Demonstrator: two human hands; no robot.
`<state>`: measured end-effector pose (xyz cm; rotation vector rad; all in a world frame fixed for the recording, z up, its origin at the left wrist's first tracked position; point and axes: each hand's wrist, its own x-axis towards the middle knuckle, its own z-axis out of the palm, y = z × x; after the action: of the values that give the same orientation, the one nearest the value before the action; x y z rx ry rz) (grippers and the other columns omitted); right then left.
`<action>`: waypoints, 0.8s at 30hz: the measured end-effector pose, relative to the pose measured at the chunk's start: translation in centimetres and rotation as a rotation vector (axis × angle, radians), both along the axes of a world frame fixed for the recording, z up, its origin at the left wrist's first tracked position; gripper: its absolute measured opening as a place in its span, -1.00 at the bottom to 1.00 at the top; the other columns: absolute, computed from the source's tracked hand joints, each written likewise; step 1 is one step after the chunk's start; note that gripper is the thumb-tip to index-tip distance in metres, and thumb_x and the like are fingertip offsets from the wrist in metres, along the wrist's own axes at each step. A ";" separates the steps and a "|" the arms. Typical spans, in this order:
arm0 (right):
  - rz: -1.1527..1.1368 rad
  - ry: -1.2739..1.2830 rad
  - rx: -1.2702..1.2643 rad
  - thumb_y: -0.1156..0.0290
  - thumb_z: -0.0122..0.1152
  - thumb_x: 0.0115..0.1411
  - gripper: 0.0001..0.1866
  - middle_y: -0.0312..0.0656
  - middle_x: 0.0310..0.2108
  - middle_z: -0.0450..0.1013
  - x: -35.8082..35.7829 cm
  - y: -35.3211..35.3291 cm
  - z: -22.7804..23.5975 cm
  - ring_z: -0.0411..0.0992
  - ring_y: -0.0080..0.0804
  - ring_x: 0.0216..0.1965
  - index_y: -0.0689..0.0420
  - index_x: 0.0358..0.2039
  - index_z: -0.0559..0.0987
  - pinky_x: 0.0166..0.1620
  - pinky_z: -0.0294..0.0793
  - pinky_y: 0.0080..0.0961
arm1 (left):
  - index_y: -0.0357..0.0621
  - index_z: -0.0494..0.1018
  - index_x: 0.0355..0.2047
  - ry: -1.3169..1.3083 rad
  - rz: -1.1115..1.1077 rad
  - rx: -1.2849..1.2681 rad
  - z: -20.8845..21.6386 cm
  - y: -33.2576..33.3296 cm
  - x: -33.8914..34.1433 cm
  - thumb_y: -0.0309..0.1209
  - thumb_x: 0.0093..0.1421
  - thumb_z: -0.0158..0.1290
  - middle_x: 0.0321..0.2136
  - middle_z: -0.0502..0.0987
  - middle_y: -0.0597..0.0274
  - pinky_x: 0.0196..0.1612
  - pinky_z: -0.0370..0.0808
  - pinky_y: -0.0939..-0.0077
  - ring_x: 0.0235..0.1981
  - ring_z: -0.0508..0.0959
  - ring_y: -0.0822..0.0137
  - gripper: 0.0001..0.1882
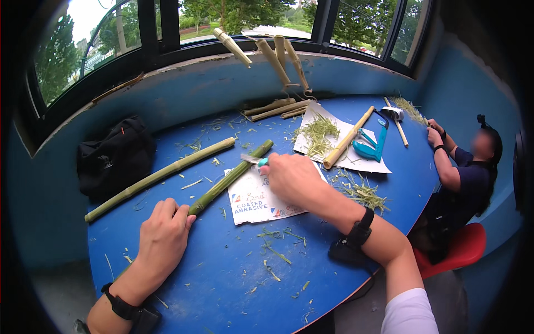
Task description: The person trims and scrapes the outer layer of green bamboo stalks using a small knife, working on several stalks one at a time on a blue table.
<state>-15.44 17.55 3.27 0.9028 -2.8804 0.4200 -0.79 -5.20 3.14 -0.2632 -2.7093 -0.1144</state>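
Note:
My left hand point(166, 234) is closed around the near end of a green bamboo stick point(222, 184), which slants away across the table. In my right hand point(292, 175) is a small knife point(262, 162) with a teal handle. Its blade lies against the bamboo near the far end, where the stick's skin looks paler. Part of the handle is hidden by my fingers. Beneath the stick and my right hand is a printed white sheet point(247, 216). Left of these lies a longer, paler bamboo pole point(161, 174).
On the blue table point(222, 284) are scattered shavings, a black bag point(115, 156), a teal hand saw point(375, 146) and a yellowish bamboo tube point(349, 136) on white paper. Bamboo pieces point(278, 106) lie by the wall. Right, another person point(464, 167) holds a stick, seated on a red chair point(459, 250).

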 end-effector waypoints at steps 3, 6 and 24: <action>-0.102 -0.019 0.103 0.19 -0.09 0.32 -0.59 0.08 -0.49 0.53 -1.4 0.9 0.8 0.54 0.01 -0.39 0.28 -0.43 0.55 -0.27 0.48 -0.13 | -0.24 0.45 -0.34 0.008 -0.002 -0.002 0.3 0.1 0.3 -0.43 0.13 0.10 -0.47 0.34 0.14 -0.43 0.40 0.32 -0.43 0.42 0.17 -0.86; -0.051 -0.037 0.097 0.15 -0.12 0.33 -0.56 0.09 -0.49 0.51 -0.8 0.5 1.1 0.51 0.06 -0.39 0.30 -0.40 0.50 -0.27 0.47 -0.09 | -0.23 0.47 -0.31 0.014 0.009 0.014 0.3 0.1 0.3 -0.43 0.12 0.11 -0.47 0.34 0.15 -0.43 0.41 0.32 -0.42 0.42 0.17 -0.84; 0.282 -0.137 0.064 0.19 -0.07 0.30 -0.63 0.08 -0.55 0.49 5.5 -1.7 1.0 0.49 0.06 -0.48 0.29 -0.40 0.45 -0.37 0.46 -0.11 | -0.19 0.48 -0.25 0.023 0.005 0.010 -0.3 0.1 0.1 -0.39 0.11 0.12 -0.45 0.36 0.18 -0.44 0.45 0.34 -0.38 0.45 0.20 -0.79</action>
<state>-9.90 15.87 4.29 1.3500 -2.9090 0.4294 -0.71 -5.11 2.86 -0.2529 -2.6860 -0.1223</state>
